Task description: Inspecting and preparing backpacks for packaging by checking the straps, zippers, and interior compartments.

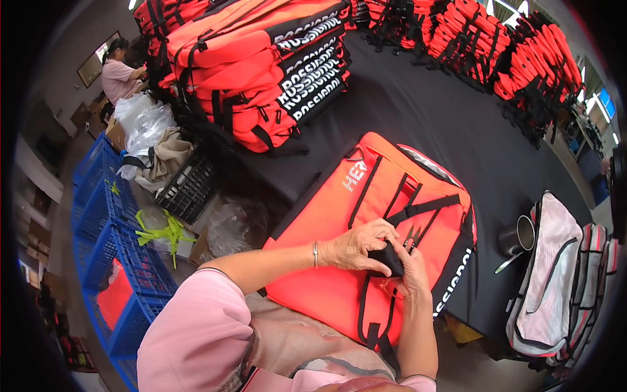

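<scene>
A bright red-orange backpack lies flat in front of me, with black straps on its face and a black side panel. Over its middle, my left hand and my right hand meet around a small black bundle, perhaps folded strap or fabric. The fingers of both hands are closed on it from either side. Beside my right fingers, a black crossed strap runs over the bag. The bag's zip opening gapes at the far right edge, showing grey lining. My fingers partly hide the bundle.
A tall stack of red backpacks stands far left on the black-covered table; more red piles line its far edge. At right are a metal mug and grey bags. Blue crates stand left; a person works beyond.
</scene>
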`<state>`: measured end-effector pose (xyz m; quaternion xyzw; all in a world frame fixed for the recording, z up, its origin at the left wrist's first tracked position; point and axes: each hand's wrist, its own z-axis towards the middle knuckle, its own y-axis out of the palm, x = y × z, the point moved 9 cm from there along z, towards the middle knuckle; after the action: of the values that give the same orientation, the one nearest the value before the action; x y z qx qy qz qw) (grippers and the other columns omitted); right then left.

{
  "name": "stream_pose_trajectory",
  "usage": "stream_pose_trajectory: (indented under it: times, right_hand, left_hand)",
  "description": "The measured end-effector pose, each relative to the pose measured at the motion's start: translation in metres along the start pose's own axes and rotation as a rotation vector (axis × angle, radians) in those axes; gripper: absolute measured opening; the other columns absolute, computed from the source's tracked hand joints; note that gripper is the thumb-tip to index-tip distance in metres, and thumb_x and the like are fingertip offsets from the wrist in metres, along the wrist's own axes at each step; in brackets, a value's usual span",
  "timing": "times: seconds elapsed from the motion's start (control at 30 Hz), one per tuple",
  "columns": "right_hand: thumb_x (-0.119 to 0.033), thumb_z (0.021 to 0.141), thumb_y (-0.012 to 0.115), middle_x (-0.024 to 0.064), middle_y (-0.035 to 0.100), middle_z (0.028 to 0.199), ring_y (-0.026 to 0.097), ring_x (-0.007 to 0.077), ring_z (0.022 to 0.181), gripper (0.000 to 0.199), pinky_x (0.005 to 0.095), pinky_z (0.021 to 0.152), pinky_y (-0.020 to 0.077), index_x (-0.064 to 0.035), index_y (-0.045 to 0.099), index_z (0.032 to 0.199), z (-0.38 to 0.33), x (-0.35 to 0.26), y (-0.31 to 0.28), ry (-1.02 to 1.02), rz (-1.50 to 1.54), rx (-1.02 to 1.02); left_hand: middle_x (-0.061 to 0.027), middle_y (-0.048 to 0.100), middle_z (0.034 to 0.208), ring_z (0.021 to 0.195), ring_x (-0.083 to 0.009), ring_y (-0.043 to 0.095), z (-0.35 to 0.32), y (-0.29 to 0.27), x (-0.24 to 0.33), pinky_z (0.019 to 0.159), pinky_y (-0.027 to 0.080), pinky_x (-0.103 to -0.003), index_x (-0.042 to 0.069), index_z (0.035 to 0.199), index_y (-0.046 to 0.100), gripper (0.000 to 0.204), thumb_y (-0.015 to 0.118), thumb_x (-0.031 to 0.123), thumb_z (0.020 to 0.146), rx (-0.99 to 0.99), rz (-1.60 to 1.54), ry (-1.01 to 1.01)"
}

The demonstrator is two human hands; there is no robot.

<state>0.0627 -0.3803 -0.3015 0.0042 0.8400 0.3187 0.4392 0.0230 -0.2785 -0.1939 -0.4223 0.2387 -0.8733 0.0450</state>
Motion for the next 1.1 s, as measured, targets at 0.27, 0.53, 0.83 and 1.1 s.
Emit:
stream_pose_trajectory:
  times: [0.27,0.53,0.83,1.1]
  right_hand:
    - [-0.031,0.1,0.056,-0.0029,0.054,0.086,0.036,-0.0007,0.058,0.044,0.0156,0.048,0.0286,-0.0031,0.054,0.134,-0.052,-0.066,-0.011,-0.453,-0.463,0.242]
    - [-0.02,0.101,0.055,0.0039,0.06,0.09,0.053,0.007,0.075,0.024,0.0193,0.067,0.041,0.0021,0.061,0.108,-0.068,-0.046,-0.012,-0.572,-0.495,0.331]
    - [-0.005,0.092,0.066,0.0004,0.062,0.086,0.055,0.0057,0.077,0.013,0.0206,0.069,0.046,0.0014,0.064,0.103,-0.074,-0.051,0.01,-0.617,-0.656,0.359]
    - [-0.007,0.088,0.072,0.0051,0.068,0.084,0.061,0.0081,0.074,0.016,0.0233,0.069,0.0501,0.003,0.065,0.099,-0.08,-0.046,0.014,-0.63,-0.698,0.333]
  left_hand:
    - [-0.0073,0.065,0.094,0.087,-0.0193,0.063,-0.026,-0.035,-0.034,0.078,0.05,-0.03,0.0,0.091,0.07,0.035,0.086,0.024,0.072,0.278,0.021,-0.382]
    - [-0.007,0.062,0.078,0.074,-0.0149,0.063,-0.037,-0.018,-0.058,0.067,0.049,-0.029,-0.001,0.086,0.068,0.034,0.086,0.023,0.071,0.311,-0.209,-0.448]
    - [-0.0079,0.067,0.085,0.079,-0.0143,0.065,-0.039,-0.03,-0.051,0.073,0.052,-0.027,0.001,0.096,0.073,0.031,0.084,0.019,0.073,0.283,-0.167,-0.534]
    - [-0.0055,0.069,0.098,0.089,-0.0115,0.067,-0.032,-0.011,-0.043,0.078,0.055,-0.025,0.0,0.108,0.07,0.032,0.079,0.001,0.076,0.174,-0.173,-0.485]
